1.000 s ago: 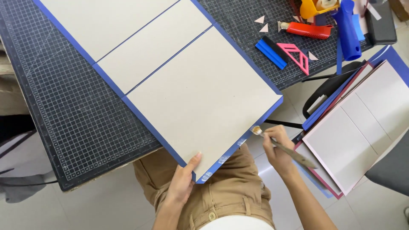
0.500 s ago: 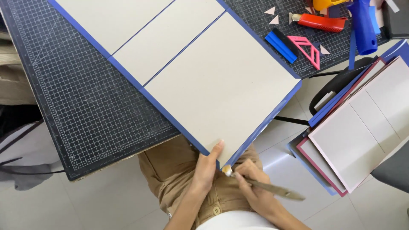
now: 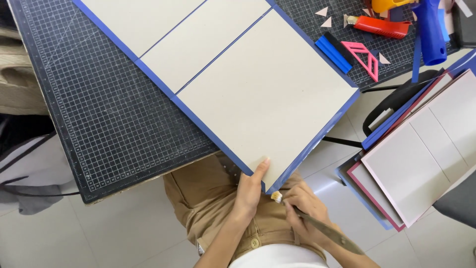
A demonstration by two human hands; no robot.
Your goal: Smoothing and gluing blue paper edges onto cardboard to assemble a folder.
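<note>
The left hand (image 3: 249,194) gripped the near corner of the grey board cover (image 3: 263,94), thumb on top, where its blue cloth edge hung past the black cutting mat (image 3: 104,114) on the counter. The right hand (image 3: 305,208) was closed around a small brush (image 3: 317,226), its bristle tip touching the blue border at that corner. A stack of similar covers (image 3: 421,159) lay off to the right.

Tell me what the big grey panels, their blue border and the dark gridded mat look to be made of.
Grey panels: likely matte greyboard, flat and dull, no sheen. Blue border: seems thin paper or book cloth showing past the board edges; which one is unclear. Gridded mat: probably rubbery cutting mat, dark matte surface printed with fine white lines.
</note>
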